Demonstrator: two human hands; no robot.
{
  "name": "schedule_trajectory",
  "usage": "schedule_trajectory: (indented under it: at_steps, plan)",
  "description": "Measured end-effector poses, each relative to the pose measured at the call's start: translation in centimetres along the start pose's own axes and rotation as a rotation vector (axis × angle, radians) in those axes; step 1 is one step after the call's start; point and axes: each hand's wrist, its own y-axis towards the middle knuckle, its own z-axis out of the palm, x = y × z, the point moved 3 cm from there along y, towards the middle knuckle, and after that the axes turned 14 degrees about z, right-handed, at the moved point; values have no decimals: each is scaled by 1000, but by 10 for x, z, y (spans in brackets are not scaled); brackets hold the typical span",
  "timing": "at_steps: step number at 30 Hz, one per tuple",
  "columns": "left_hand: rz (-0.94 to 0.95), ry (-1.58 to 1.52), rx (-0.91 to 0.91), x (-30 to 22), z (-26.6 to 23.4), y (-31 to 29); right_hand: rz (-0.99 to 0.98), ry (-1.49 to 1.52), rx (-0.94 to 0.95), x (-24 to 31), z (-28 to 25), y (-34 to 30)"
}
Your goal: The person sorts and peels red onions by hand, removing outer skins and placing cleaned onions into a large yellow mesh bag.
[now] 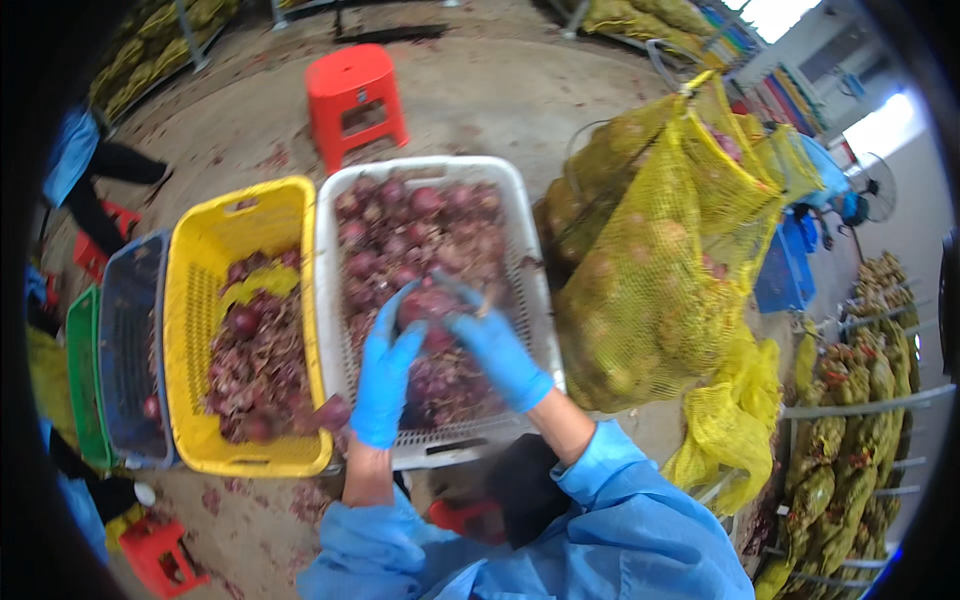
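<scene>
Fingers of the left hand (385,375) and right hand (497,352), both in blue gloves, curl closed around 1 red onion (428,305) held above the white crate (520,215). Peeling or cleaning seems underway; next calls for stripping loose skin, the yellow crate (195,250) alongside.

- Left hand (385,375) and right hand (497,350): bright blue gloves; sleeves light blue.
- Onion (430,303) between the hands: dark red-purple, glossy.
- Middle crate (330,200): white lattice, filled with red-purple onions.
- Second crate (215,235): yellow, holding purple onions and pale purple skins.
- Third crate (125,300): dark blue.
- Outermost crate (82,385): green.
- Mesh sack (660,250): yellow netting, brownish bulbs showing through.
- Stool (355,95): orange-red plastic.
- Floor (520,90): grey-brown, flecked with reddish peel.
</scene>
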Motion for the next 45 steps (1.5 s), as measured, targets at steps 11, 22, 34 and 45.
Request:
schedule_trajectory:
  at_steps: [11,22,34,45]
  plan:
    - [-26,199,26,27,-4,1,-538,480,-510,142,-188,-51]
    - [-85,189,-74,34,-20,7,-443,-533,-1011,314,-357,-10]
    - [56,147,-240,-16,-64,2,-219,-1360,-205,-18,-100,5]
    - [55,179,-267,-11,-99,-8,577,-1977,266,-307,-155,24]
